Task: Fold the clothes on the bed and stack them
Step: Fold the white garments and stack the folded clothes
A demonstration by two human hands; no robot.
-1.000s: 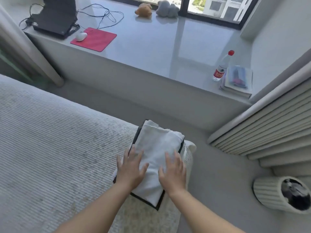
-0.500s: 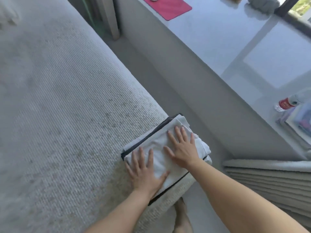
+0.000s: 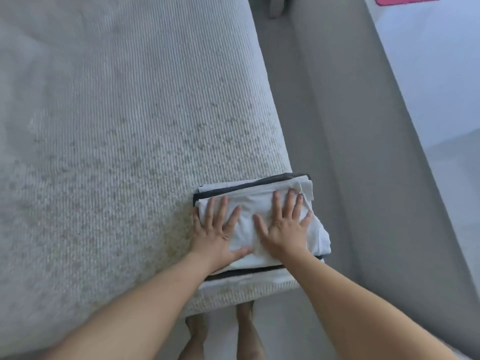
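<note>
No readable text, label, brand, number or sign shows anywhere.

Bright daylight glares off the ledge (image 3: 426, 74) at right — soft motion blur, edges bowed.

A home bedroom; ribbed bed (image 3: 130, 152) beside a window ledge (image 3: 428, 87); folded clothes (image 3: 249, 211) on it.

Soft white cloth (image 3: 262, 203) on ribbed, nubbly bedspread (image 3: 130, 139); sill (image 3: 428, 74) perhaps glossy.
</note>
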